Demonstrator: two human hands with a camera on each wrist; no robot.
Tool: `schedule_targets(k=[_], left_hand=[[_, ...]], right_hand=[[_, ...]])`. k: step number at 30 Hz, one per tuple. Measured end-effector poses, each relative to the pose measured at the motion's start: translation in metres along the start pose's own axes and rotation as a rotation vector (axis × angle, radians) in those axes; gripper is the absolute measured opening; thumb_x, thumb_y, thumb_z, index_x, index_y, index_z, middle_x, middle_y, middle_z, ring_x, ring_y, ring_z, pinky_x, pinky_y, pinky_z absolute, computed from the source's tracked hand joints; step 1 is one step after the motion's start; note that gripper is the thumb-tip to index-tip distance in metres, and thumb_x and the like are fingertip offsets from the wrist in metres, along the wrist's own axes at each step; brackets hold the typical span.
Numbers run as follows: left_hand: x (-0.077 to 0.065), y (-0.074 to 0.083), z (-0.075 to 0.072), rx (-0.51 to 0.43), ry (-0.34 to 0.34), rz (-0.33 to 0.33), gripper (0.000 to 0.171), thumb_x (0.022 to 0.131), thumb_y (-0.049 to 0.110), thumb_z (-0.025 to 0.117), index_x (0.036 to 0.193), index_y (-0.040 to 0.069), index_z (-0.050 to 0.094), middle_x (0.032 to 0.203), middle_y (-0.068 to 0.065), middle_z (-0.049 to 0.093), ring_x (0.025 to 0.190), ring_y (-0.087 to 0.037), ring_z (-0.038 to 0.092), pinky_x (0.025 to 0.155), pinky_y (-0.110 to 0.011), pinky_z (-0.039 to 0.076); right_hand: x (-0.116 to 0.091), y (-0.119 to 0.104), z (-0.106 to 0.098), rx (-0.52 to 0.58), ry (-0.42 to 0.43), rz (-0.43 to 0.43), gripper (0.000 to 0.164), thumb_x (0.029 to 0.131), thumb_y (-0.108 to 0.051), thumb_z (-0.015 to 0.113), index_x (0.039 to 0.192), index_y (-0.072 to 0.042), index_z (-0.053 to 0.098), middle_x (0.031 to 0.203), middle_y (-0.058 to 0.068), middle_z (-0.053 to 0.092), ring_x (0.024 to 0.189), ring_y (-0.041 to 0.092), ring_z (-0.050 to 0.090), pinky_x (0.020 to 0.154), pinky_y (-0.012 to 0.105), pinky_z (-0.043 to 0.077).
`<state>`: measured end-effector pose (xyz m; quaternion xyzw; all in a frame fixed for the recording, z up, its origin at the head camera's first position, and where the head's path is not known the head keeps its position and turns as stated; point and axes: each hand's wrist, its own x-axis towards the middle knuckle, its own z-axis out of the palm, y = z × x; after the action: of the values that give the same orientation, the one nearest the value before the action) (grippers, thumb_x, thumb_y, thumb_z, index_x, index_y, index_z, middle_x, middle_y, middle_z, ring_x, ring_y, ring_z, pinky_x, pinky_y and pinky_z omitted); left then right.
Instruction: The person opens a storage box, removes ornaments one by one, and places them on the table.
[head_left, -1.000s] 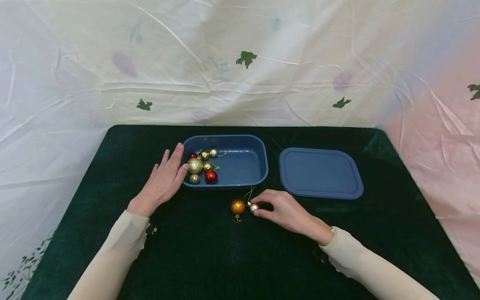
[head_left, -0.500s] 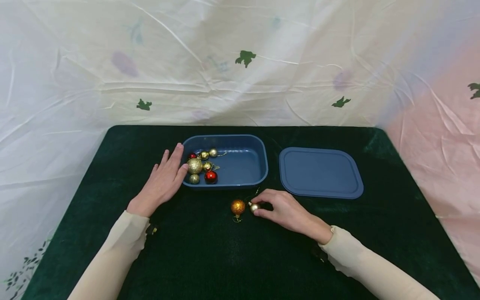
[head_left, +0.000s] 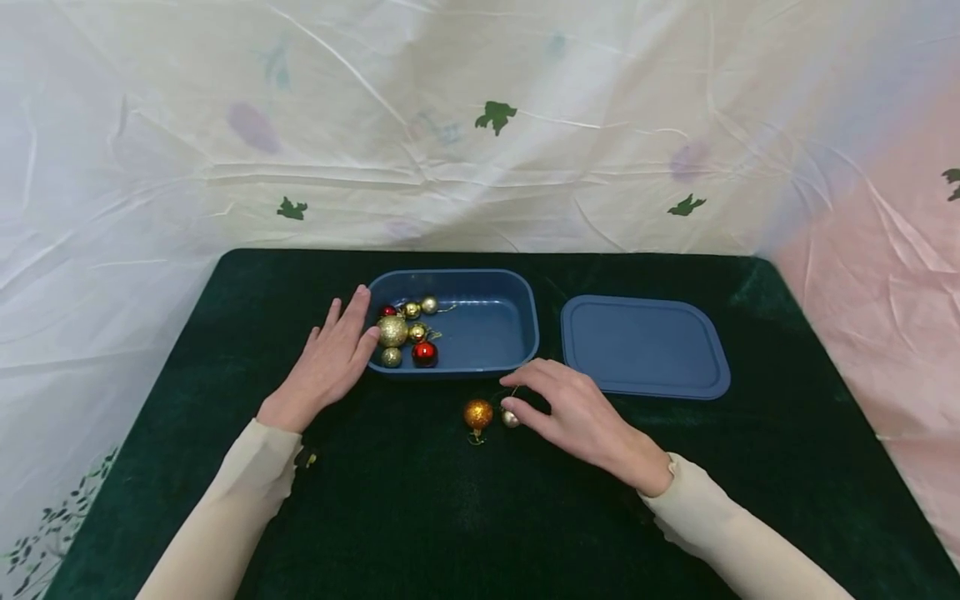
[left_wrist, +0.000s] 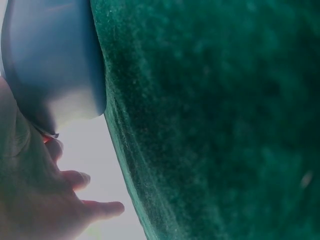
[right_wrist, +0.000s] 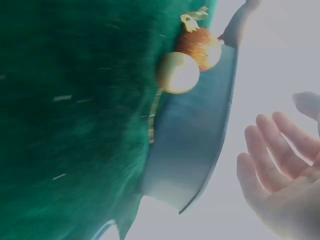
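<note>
My left hand (head_left: 322, 362) lies with straight fingers along the left end of a blue rectangular box (head_left: 491, 329). Its thumb is at the rim, as the left wrist view shows from low down. My right hand (head_left: 573, 408) hovers just in front of the box, fingers loosely bent and holding nothing. Below its fingertips a small pale gold bauble (head_left: 510, 419) lies on the cloth, its gold cord trailing away (right_wrist: 154, 117). Beside it sits an orange glitter bauble (head_left: 477, 413). In the right wrist view the fingers (right_wrist: 270, 155) are clear of both baubles.
Several gold and red baubles are gathered at the box's left side, among them a large glitter one (head_left: 392, 331) and a shiny red one (head_left: 424, 354). A flat blue lid (head_left: 645, 346) lies to the right. Dark green cloth (head_left: 420, 517) covers the table; a pale curtain (head_left: 600, 108) hangs behind.
My right hand has let go of the small pale gold bauble and risen slightly towards the box. The bauble stays beside the orange one. My left hand keeps its place.
</note>
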<state>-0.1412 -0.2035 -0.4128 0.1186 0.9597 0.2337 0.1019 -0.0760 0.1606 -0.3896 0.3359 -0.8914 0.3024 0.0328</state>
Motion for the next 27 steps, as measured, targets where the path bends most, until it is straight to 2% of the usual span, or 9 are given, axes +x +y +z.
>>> schedule_targets(k=[5,14,19,27], left_hand=[[0.0,0.0,0.0,0.002,0.002,-0.002,0.071,0.11,0.054,0.019,0.166,0.022,-0.012,0.174,-0.005,-0.008,0.157,-0.043,-0.006,0.116,-0.077,0.006],[0.001,0.0,0.001,-0.008,0.012,0.005,0.073,0.11,0.056,0.018,0.167,0.019,-0.009,0.174,-0.006,-0.006,0.157,-0.043,-0.006,0.116,-0.077,0.006],[0.0,-0.001,0.002,-0.007,0.015,0.007,0.073,0.11,0.056,0.018,0.166,0.021,-0.011,0.174,-0.006,-0.006,0.157,-0.042,-0.006,0.116,-0.078,0.006],[0.0,0.0,0.001,0.0,0.017,0.005,0.072,0.111,0.054,0.02,0.166,0.021,-0.01,0.174,-0.006,-0.005,0.157,-0.043,-0.005,0.116,-0.077,0.007]], right_hand=[[0.025,-0.008,0.0,0.095,0.056,-0.057,0.028,0.101,-0.032,0.069,0.124,-0.017,0.071,0.12,-0.003,0.07,0.109,0.011,0.066,0.091,0.034,0.058],[0.073,-0.008,0.011,0.178,0.028,-0.077,0.03,0.101,-0.025,0.07,0.127,-0.011,0.07,0.122,0.003,0.07,0.111,0.018,0.067,0.093,0.04,0.057],[0.093,-0.007,0.02,0.149,-0.043,-0.033,0.036,0.101,-0.029,0.069,0.131,-0.009,0.069,0.126,0.003,0.069,0.116,0.015,0.065,0.1,0.036,0.054],[0.116,-0.002,0.033,0.119,-0.206,0.092,0.047,0.102,-0.039,0.066,0.14,-0.012,0.064,0.141,0.007,0.063,0.132,0.022,0.058,0.111,0.044,0.046]])
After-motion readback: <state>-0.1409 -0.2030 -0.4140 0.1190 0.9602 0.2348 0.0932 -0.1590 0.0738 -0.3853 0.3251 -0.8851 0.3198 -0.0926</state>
